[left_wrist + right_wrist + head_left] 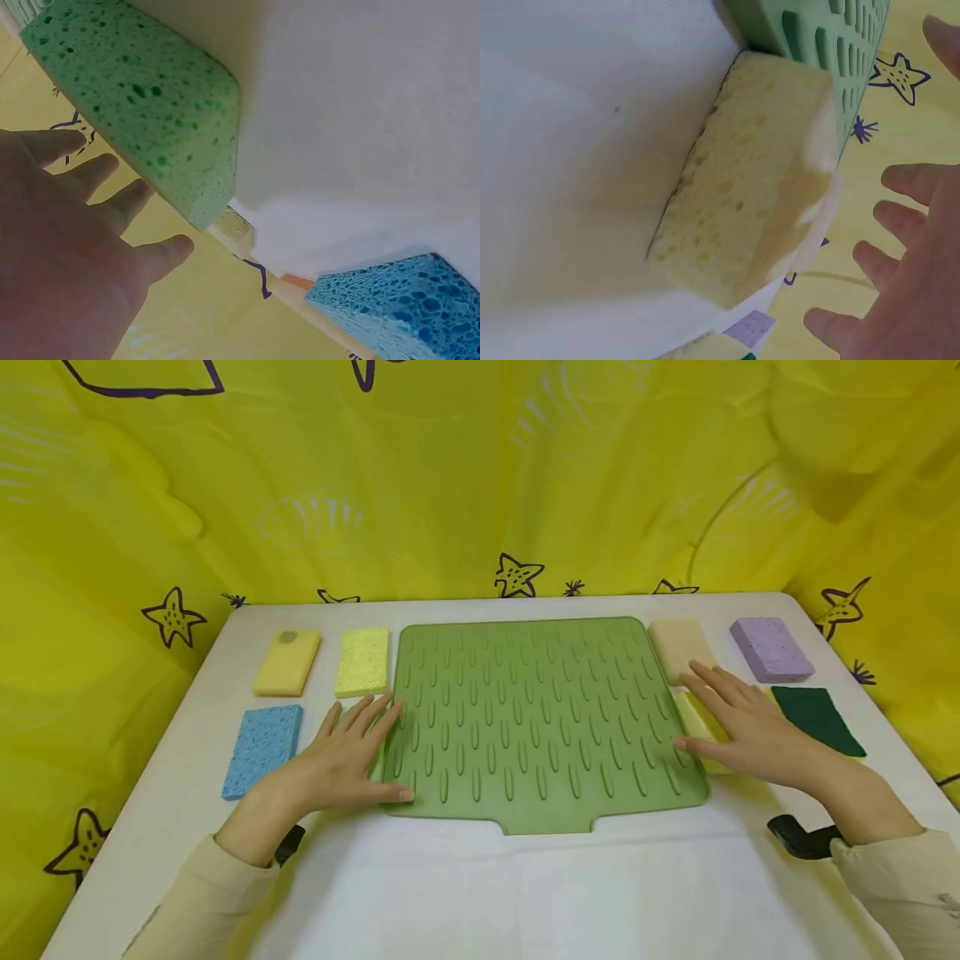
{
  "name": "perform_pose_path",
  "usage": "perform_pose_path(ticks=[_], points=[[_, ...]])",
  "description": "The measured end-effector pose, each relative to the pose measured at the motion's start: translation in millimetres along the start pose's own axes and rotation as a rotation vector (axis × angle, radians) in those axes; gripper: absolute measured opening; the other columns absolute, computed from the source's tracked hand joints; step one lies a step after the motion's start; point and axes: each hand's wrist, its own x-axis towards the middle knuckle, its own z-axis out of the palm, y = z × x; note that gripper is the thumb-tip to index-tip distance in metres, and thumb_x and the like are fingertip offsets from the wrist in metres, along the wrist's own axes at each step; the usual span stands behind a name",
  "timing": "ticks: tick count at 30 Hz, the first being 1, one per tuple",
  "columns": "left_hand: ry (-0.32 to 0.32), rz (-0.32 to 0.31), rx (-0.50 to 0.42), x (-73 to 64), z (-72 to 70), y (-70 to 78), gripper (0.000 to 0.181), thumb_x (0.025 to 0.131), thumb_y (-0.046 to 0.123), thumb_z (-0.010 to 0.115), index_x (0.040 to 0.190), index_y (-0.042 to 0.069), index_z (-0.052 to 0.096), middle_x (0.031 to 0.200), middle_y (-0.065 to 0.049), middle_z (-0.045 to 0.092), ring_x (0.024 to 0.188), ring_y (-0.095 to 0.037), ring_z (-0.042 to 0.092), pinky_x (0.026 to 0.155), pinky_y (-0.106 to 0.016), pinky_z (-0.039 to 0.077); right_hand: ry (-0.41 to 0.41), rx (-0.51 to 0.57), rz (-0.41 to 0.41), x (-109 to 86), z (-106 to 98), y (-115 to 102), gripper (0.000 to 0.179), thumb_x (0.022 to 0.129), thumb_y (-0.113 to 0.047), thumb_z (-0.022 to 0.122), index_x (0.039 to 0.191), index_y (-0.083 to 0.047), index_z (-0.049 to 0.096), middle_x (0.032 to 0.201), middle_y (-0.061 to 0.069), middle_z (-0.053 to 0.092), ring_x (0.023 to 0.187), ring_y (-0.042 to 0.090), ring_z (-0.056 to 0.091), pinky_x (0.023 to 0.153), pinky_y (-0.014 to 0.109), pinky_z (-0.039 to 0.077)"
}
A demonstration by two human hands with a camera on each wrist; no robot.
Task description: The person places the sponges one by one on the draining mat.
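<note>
A green ridged mat (525,710) lies flat on the white table between my two hands. My left hand (337,768) is spread, palm down, over the mat's left edge and a green sponge (142,105). The head view shows only a sliver of that sponge. On the other side my right hand (750,735) hovers with fingers spread above a pale yellow sponge (735,172), which sits beside the mat's right edge. Neither hand holds anything. In the wrist views the fingers stand apart from the sponges; whether the left thumb touches the mat I cannot tell.
Left of the mat lie a blue sponge (262,747), a yellow sponge (287,662) and a bright yellow sponge (363,662). To the right are a beige sponge (678,643), a purple sponge (771,649) and a dark green scouring pad (817,718). Yellow patterned cloth (450,485) hangs behind.
</note>
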Motion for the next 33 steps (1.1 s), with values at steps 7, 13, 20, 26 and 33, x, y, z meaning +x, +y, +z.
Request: perform_pose_path(ticks=[7, 13, 20, 26, 33], points=[[-0.032, 0.023, 0.046, 1.5, 0.4, -4.2, 0.125, 0.069, 0.073, 0.073, 0.159, 0.007, 0.019, 0.166, -0.015, 0.015, 0.152, -0.043, 0.013, 0.119, -0.069, 0.005, -0.055, 0.003, -0.026, -9.0, -3, 13, 0.105, 0.081, -0.043, 0.079, 0.160, -0.012, 0.017, 0.164, 0.021, 0.014, 0.145, 0.051, 0.019, 0.105, 0.075, 0.022], [-0.047, 0.038, 0.105, 4.9, 0.2, -5.2, 0.135, 0.057, 0.076, 0.079, 0.157, 0.003, 0.025, 0.163, -0.019, 0.021, 0.149, -0.044, 0.018, 0.119, -0.070, 0.008, -0.127, -0.005, -0.023, -11.5, -2, 22, 0.107, 0.075, -0.039, 0.084, 0.157, -0.006, 0.023, 0.160, 0.028, 0.020, 0.139, 0.056, 0.025, 0.102, 0.076, 0.026], [-0.072, 0.050, 0.155, 12.2, -1.6, -4.1, 0.139, 0.052, 0.077, 0.080, 0.156, 0.002, 0.026, 0.162, -0.019, 0.023, 0.149, -0.042, 0.020, 0.120, -0.067, 0.012, -0.178, -0.029, -0.025, -6.2, -4, 24, 0.112, 0.072, -0.036, 0.086, 0.156, -0.002, 0.021, 0.158, 0.031, 0.020, 0.138, 0.056, 0.025, 0.102, 0.076, 0.027], [-0.106, 0.047, 0.166, 15.3, -1.5, -3.2, 0.141, 0.052, 0.078, 0.078, 0.156, 0.000, 0.025, 0.163, -0.018, 0.023, 0.151, -0.040, 0.018, 0.119, -0.069, 0.011, -0.189, -0.037, -0.036, -4.3, -2, 28, 0.115, 0.071, -0.028, 0.087, 0.158, -0.004, 0.016, 0.156, 0.033, 0.021, 0.138, 0.057, 0.025, 0.103, 0.075, 0.028], [-0.093, 0.045, 0.171, 16.9, 0.3, -3.6, 0.142, 0.050, 0.079, 0.079, 0.156, 0.000, 0.025, 0.163, -0.017, 0.024, 0.150, -0.039, 0.021, 0.118, -0.069, 0.013, -0.161, -0.112, -0.068, -0.8, -1, 29, 0.118, 0.067, -0.029, 0.089, 0.156, -0.002, 0.017, 0.153, 0.032, 0.026, 0.135, 0.055, 0.030, 0.102, 0.073, 0.030]])
